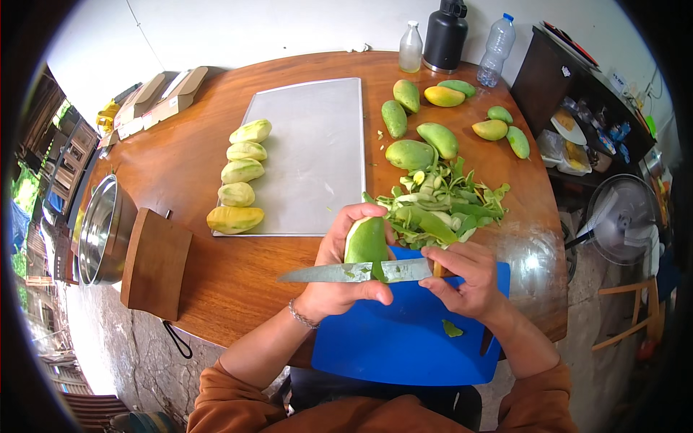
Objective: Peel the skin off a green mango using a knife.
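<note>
My left hand point(335, 254) is wrapped around a green mango point(366, 242), which shows a pale peeled strip along its left side. In my right hand point(468, 276) is a kitchen knife point(325, 273), its wooden handle between my fingers. The blade lies across the lower end of the mango and points left, with bits of green peel stuck to it. Both hands are above a blue cutting board point(400, 341), where a scrap of peel point(451, 328) lies. Peelings are heaped in a pile point(438, 208) just beyond the board.
Several peeled mangoes point(242, 170) line the left side of a metal tray point(314, 157). Unpeeled mangoes point(439, 139) are at the back right, near bottles point(445, 38). A wooden block point(154, 262) and steel bowl point(103, 233) stand left. A fan point(622, 219) is at right.
</note>
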